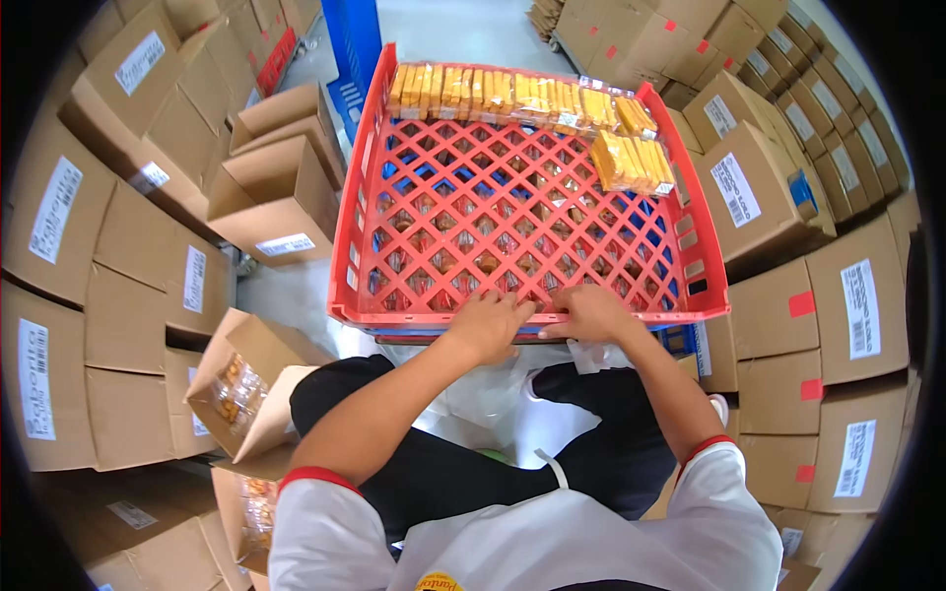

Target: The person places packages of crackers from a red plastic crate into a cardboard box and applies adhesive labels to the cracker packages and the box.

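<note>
A red lattice-bottomed plastic crate lies before me on top of another, blue crate. My left hand grips the middle of its near rim, fingers over the edge. Just to the right, my right hand grips the same rim. Below the right hand hangs a small translucent plastic piece; whether that hand holds it I cannot tell. Packs of yellow sticks stand in a row along the crate's far wall. More yellow packs stand at its far right. Through the lattice, wrapped brown items show underneath.
Stacked cardboard cartons with labels rise at the left, and more cartons at the right. Open cartons stand left of the crate. By my left knee, an open carton holds clear packs. A blue post stands behind.
</note>
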`<action>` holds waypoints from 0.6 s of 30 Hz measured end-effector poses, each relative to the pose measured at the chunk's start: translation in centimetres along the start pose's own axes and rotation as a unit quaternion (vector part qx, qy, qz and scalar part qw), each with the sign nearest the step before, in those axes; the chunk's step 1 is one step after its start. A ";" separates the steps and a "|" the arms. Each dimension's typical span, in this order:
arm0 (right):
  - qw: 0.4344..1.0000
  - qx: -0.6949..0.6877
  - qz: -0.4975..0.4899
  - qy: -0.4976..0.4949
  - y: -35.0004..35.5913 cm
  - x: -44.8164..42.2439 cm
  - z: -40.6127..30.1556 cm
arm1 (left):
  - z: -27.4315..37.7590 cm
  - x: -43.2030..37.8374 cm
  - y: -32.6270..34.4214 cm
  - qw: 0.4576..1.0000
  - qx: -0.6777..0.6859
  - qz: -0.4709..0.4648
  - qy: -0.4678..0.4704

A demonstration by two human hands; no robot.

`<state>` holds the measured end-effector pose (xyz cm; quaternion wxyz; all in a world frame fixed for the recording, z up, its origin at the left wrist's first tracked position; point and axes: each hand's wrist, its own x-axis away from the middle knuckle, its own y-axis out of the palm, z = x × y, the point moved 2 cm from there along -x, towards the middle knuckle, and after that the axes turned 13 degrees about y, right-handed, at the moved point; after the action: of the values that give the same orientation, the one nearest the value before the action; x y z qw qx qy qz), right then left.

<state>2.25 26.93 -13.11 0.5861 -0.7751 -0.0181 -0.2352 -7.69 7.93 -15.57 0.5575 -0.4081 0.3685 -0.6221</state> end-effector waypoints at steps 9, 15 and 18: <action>0.984 -0.044 0.153 -0.080 -11.7 -20.4 -6.9 | 2.5 -1.8 1.6 0.999 -0.014 0.007 -0.046; 0.935 0.023 0.347 -0.072 -13.3 -36.2 -12.1 | 1.0 -1.9 1.2 0.999 0.033 -0.012 -0.013; 0.941 -0.061 0.332 0.035 -14.2 -40.2 -13.4 | 0.8 -1.5 1.7 0.999 0.037 0.012 -0.009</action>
<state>-42.36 29.06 -13.11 0.5831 -0.7625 0.2748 -0.0552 -6.24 9.27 -17.02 0.5828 -0.3887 0.3451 -0.6246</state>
